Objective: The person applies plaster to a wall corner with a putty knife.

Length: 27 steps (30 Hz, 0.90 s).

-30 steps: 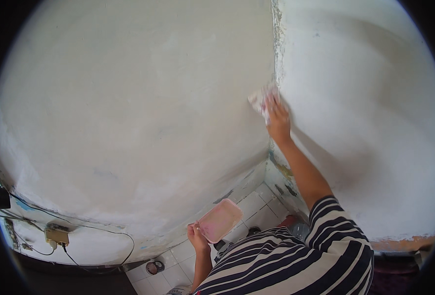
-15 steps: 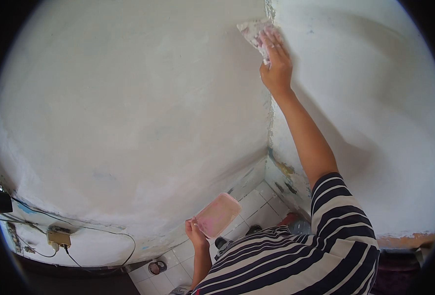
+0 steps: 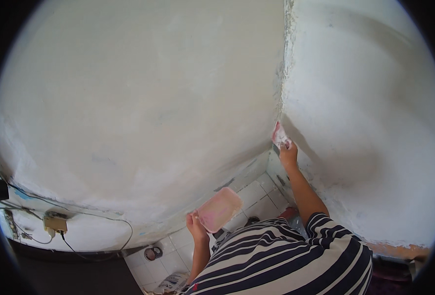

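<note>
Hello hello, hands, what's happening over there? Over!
Right hand gripping pink-and-white flat tool at wall corner. Left hand holding pink tray by its edge. Wired box far left, away from both hands.

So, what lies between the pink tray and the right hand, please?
In the head view, scuffed lower wall and floor tiles lie between the tray and right hand.

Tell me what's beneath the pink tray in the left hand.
White floor tiles show past the pink tray; whatever lies directly beneath it is covered, so I can't tell.
</note>
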Tool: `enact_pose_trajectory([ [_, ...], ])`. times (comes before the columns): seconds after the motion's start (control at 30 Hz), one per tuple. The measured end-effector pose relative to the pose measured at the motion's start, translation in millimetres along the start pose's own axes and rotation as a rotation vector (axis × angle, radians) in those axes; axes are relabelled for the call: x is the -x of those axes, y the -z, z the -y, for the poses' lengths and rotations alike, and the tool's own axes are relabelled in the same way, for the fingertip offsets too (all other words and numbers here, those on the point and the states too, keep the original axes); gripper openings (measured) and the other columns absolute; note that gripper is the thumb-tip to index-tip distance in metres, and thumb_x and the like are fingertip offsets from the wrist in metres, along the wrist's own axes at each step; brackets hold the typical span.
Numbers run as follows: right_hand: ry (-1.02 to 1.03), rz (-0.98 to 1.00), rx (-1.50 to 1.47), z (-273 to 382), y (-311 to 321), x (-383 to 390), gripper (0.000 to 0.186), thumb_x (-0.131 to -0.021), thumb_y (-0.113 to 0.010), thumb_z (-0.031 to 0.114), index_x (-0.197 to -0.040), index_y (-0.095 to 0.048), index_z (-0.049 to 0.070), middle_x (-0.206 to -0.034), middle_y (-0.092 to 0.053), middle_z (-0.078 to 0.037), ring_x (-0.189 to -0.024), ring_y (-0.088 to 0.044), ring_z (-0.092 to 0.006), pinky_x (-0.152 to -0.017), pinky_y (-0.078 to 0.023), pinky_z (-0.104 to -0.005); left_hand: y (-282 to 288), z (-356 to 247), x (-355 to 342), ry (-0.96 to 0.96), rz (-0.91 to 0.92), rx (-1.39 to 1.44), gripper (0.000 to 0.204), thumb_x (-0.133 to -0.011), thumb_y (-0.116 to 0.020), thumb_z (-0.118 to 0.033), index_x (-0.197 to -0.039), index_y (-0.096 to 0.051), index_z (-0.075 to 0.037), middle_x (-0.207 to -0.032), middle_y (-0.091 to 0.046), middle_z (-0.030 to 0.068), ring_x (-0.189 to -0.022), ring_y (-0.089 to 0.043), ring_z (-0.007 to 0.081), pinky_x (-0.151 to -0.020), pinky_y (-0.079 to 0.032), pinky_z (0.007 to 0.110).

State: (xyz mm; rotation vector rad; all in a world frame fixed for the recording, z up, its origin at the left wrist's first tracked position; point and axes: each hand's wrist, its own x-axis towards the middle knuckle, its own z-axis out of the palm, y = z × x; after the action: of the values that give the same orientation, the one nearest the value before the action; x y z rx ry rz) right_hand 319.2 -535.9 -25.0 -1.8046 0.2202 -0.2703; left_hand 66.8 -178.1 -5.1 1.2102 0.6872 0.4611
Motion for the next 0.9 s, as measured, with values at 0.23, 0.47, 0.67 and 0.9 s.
enact_pose_trajectory([
  [0.23, -0.116, 0.303, -1.105, 126.6, 10.6, 76.4, 0.034, -0.092, -0.061, 0.001, -0.126, -0.056, 0.0, -0.116, -0.066, -0.011, -0.099, -0.067, -0.0236, -0.078, -0.054, -0.0384, -22.4, -19.1, -0.3, -0.006, 0.104, -0.12, 0.025, -0.104, -0.06, -0.027, -0.084, -0.051, -0.013, -0.075, -0.049, -0.0059, -0.069, -0.048, 0.0054, -0.06, -0.041, 0.024],
  [0.47, -0.119, 0.345, -0.683, 133.8, -4.4, 144.3, 0.028, -0.096, -0.061, -0.003, -0.124, -0.059, -0.001, -0.116, -0.067, -0.01, -0.098, -0.066, -0.0175, -0.079, -0.053, -0.0333, -40.9, -43.7, -1.6, -0.11, 0.06, -0.152, 0.021, -0.096, -0.069, -0.023, -0.09, -0.061, -0.005, -0.073, -0.056, -0.0001, -0.067, -0.051, 0.0085, -0.058, -0.044, 0.028],
  [0.67, 0.216, 0.447, -0.217, 171.8, -35.4, 235.0, 0.018, -0.097, -0.061, -0.005, -0.115, -0.063, -0.005, -0.102, -0.066, -0.006, -0.079, -0.062, -0.0122, -0.071, -0.051, -0.0272, -18.1, -67.5, 2.9, -0.229, -0.08, -0.261, 0.024, -0.092, -0.073, -0.023, -0.09, -0.064, -0.001, -0.091, -0.061, 0.0103, -0.083, -0.056, 0.0172, -0.074, -0.047, 0.034],
  [0.9, 0.912, 0.592, 0.118, 199.8, -73.3, 305.4, 0.051, -0.075, -0.062, -0.011, -0.124, -0.066, -0.001, -0.113, -0.068, -0.018, -0.104, -0.059, -0.0379, -0.087, -0.052, -0.0451, 32.9, -98.5, 26.2, -0.441, -0.232, -0.298, 0.023, -0.089, -0.077, -0.021, -0.096, -0.066, -0.003, -0.094, -0.053, 0.0095, -0.085, -0.053, 0.0204, -0.077, -0.045, 0.035],
])
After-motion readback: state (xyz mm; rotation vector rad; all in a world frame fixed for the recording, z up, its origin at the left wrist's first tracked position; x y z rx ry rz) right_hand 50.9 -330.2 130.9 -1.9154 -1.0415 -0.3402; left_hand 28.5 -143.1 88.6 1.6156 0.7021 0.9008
